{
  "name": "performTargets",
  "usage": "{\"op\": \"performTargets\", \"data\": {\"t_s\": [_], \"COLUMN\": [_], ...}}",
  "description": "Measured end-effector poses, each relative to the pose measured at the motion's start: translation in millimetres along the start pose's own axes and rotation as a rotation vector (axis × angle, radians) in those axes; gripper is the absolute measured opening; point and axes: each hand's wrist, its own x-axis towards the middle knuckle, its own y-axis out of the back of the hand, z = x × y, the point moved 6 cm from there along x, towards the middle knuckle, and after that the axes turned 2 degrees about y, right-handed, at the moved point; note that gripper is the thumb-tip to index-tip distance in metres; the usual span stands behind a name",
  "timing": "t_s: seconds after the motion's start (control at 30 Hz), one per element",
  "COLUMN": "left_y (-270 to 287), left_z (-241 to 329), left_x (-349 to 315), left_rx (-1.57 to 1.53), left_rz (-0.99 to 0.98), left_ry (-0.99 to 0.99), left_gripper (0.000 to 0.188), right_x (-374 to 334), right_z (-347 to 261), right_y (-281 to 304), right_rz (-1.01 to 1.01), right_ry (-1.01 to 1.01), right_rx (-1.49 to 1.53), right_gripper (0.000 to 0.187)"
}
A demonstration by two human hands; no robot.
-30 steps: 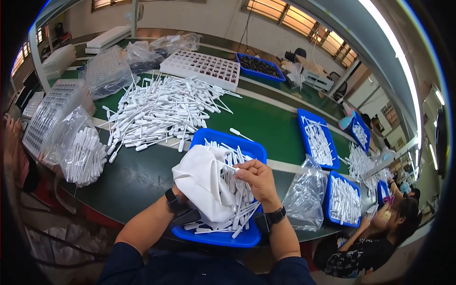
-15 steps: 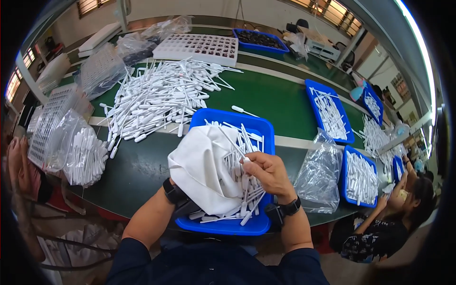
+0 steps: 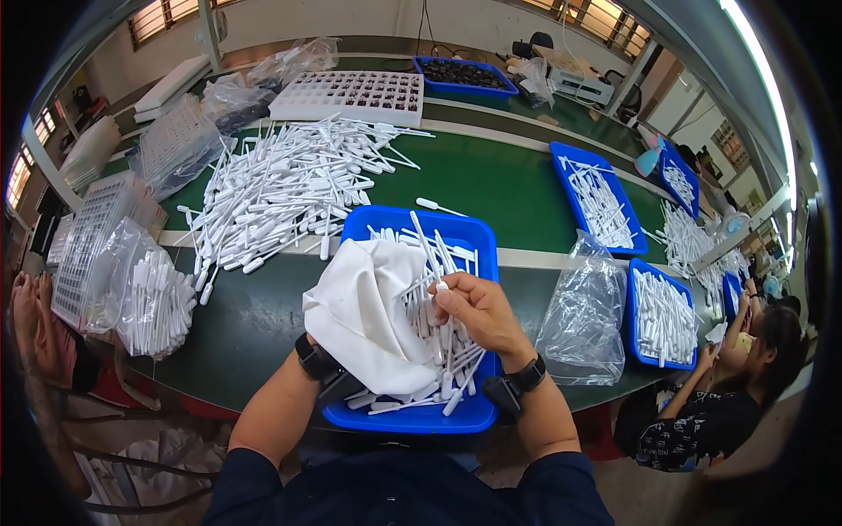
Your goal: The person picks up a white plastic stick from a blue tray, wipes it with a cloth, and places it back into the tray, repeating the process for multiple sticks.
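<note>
My right hand (image 3: 484,314) pinches a white plastic dropper pipette (image 3: 424,241) near its bulb, with the thin stem pointing up and away. A white cloth (image 3: 360,320) drapes over my left hand (image 3: 303,339) and hides its fingers; only the part by the wrist shows. Both hands are above a blue tray (image 3: 421,424) that holds many loose pipettes of the same kind. The held pipette is right beside the cloth's right edge.
Beyond the tray at left lies a big heap of pipettes (image 3: 281,188). A bagged bundle (image 3: 158,302) stands at far left. To the right are a clear plastic bag (image 3: 583,320) and blue trays of pipettes (image 3: 664,320). A co-worker (image 3: 702,408) sits at right. A white foam tray (image 3: 346,96) stands behind.
The view has shifted slightly. My right hand still pinches a pipette, whose stem now stands more upright beside the cloth. The cloth's folds have changed a little.
</note>
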Motion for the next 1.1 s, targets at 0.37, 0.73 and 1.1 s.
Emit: {"op": "performTargets", "data": {"t_s": [0.37, 0.73, 1.1], "left_y": [4, -2, -8], "left_z": [1, -1, 3], "left_x": [0, 3, 0], "left_rx": [0.070, -0.071, -0.053], "left_rz": [0.074, -0.025, -0.047], "left_ry": [-0.075, -0.029, -0.056], "left_gripper": [0.045, 0.041, 0.038], "right_x": [3, 6, 3], "right_z": [-3, -4, -4], "right_y": [9, 12, 8], "right_rz": [0.079, 0.145, 0.098], "right_ry": [0.061, 0.112, 0.117], "right_rx": [0.029, 0.079, 0.027], "right_gripper": [0.019, 0.021, 0.021]}}
